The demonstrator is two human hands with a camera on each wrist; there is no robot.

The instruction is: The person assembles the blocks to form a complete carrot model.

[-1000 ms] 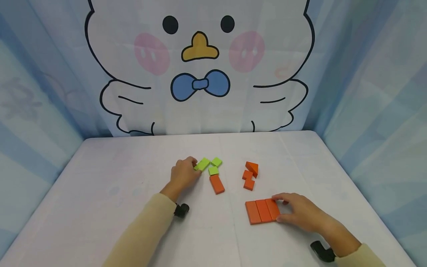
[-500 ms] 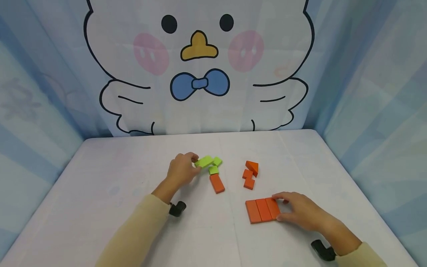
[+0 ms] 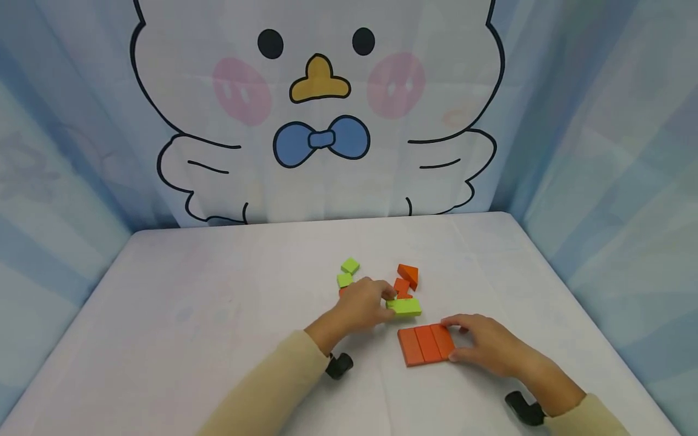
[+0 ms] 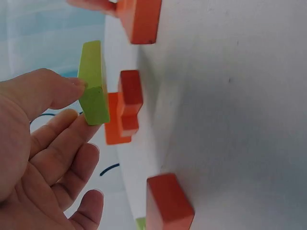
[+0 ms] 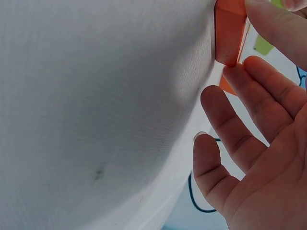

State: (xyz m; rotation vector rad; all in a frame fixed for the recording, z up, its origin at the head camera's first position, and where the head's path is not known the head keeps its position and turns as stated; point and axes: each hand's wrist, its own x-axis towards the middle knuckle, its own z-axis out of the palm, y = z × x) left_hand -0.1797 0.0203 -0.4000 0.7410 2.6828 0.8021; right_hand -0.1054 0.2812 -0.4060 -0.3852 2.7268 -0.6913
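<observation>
My left hand (image 3: 362, 303) pinches a lime-green rectangular block (image 3: 405, 307) between thumb and fingers. Seen from the left wrist, that green block (image 4: 96, 81) hangs off the table. Just in front of it lie three orange rectangular blocks (image 3: 427, 345), set side by side in a flat row. My right hand (image 3: 491, 345) pinches the rightmost of them by its two ends, thumb on the near end and a finger on the far one. The right wrist view shows this orange block (image 5: 229, 36) low at the table surface, with the other fingers spread loosely.
Two small green blocks (image 3: 351, 266) lie behind the left hand, which mostly covers another orange block (image 4: 170, 203). An orange triangle (image 3: 409, 275) and small orange blocks (image 3: 402, 285) sit beyond the held green block. A printed curtain (image 3: 322, 188) stands behind the white table (image 3: 163, 339).
My left hand has carried the green block from beside the small green blocks rightward and nearer, to just behind the orange row. The right hand has stayed on the row's end block.
</observation>
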